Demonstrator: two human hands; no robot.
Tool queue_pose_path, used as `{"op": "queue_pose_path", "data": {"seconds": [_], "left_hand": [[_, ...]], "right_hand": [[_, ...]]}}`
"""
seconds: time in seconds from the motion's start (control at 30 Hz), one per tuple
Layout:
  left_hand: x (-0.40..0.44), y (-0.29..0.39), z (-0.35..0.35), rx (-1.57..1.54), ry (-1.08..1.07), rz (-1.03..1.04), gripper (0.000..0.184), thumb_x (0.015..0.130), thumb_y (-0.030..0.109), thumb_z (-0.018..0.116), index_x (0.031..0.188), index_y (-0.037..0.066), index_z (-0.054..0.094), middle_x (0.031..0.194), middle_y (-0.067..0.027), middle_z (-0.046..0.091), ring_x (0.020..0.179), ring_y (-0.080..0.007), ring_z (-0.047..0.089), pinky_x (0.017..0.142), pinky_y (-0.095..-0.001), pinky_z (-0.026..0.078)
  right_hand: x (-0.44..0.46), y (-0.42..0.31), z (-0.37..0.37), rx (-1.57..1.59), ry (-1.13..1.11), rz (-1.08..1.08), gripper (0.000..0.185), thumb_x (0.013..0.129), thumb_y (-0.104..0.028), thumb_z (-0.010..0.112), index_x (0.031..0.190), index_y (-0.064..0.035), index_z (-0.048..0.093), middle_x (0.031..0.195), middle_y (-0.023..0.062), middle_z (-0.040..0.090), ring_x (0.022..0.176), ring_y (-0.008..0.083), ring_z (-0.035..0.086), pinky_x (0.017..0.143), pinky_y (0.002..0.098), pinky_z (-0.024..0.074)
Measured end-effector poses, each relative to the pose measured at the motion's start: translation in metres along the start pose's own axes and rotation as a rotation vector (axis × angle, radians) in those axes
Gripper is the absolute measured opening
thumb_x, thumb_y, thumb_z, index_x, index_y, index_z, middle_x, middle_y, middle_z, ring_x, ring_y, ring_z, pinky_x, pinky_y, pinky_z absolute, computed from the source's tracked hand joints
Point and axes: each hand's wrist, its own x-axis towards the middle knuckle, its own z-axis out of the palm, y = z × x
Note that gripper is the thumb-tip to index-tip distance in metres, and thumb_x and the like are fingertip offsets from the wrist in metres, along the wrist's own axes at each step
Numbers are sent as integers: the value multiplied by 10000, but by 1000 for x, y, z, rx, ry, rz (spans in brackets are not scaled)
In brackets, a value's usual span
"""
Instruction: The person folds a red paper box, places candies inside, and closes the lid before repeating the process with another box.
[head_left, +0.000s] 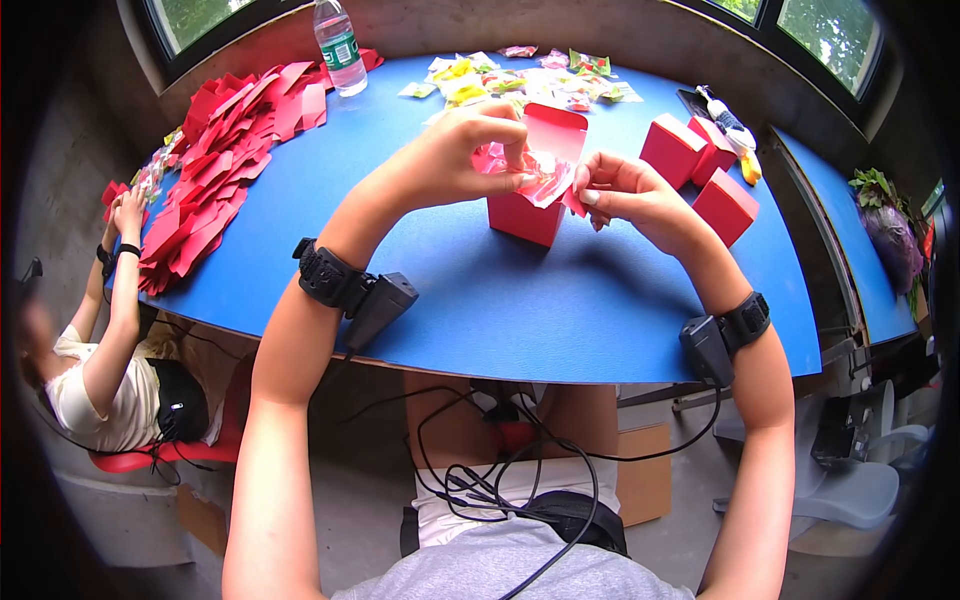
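In front of me an open red paper box (522, 222) stands on the blue table, its lid flap (555, 130) raised at the back. A wrapped candy (545, 182) in clear and pinkish plastic shows at the box mouth. My left hand (485, 155) reaches over the opening, thumb and fingers pinched at this wrapper. My right hand (628, 195) pinches a red side flap on the box's right edge. The inside of the box is mostly hidden by the hands and plastic.
Three closed red boxes (672, 150) sit to the right. Colourful wrapped candies (465, 85) lie at the back, near a water bottle (341, 50). Flat red boxes (215, 150) are heaped at left, where another person (110, 370) works. Black cables (490, 480) hang across my lap.
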Motion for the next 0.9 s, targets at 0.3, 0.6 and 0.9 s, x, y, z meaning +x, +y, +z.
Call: {"op": "queue_pose_path", "data": {"seconds": [0.3,0.6,0.9], "left_hand": [[1,4,-1,26,-10,-6,180,734,162,712,831,36,628,861,-86,646,808,-230,608,749,-326,472],[-2,8,-6,113,-65,-41,196,763,169,654,927,68,691,871,-108,657,957,-266,566,875,-381,442],[-1,19,-4,183,-206,-14,189,705,122,595,855,71,698,898,-49,670,1003,-254,526,907,-369,420]], "right_hand": [[-2,-3,1,-14,16,9,343,844,-157,610,1159,-102,488,920,20,564,771,58,527,647,197,442],[-2,-8,1,-220,57,0,380,849,-94,568,1222,-48,510,906,31,590,724,64,537,609,201,461],[0,-12,19,-340,130,19,321,873,-89,419,1139,-30,589,852,40,601,645,68,515,541,211,455]]}}
